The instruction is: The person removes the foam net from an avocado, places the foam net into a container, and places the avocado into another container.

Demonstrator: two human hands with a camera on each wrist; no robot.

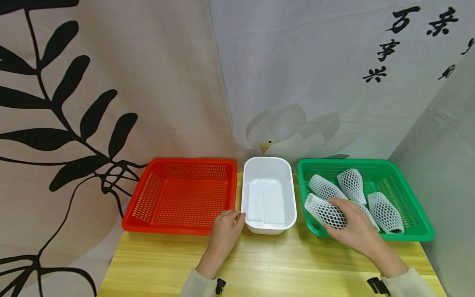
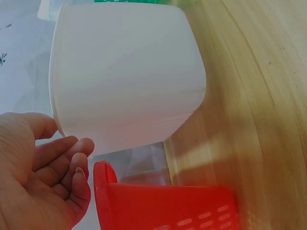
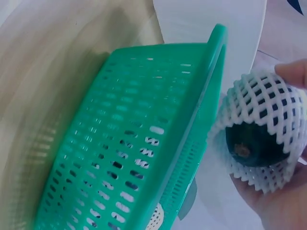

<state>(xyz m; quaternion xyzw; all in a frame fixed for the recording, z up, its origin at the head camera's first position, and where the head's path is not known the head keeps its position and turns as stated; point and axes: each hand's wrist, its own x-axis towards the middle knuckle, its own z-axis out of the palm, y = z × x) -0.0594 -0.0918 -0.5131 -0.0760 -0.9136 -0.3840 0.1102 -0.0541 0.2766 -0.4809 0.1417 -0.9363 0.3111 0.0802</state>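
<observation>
My right hand (image 1: 350, 227) grips a dark green fruit in a white foam net (image 1: 325, 210) over the front left of the green basket (image 1: 412, 238). In the right wrist view, the fruit's dark end (image 3: 256, 146) shows at the net's opening, above the basket rim. Several more foam-netted pieces (image 1: 351, 185) lie in that basket, partly hidden by the hand. At the front left corner of the white plastic tub (image 1: 267, 171), my left hand (image 1: 225, 231) pinches the rim with thumb and fingertips; its other fingers (image 2: 80, 191) are curled below.
A red perforated basket (image 1: 179, 230) stands left of the tub, close to my left hand. All three containers sit in a row along the back of the wooden table (image 1: 267, 264), against a printed cloth backdrop (image 1: 178, 82). Another cloth wall (image 1: 445, 165) borders the right side.
</observation>
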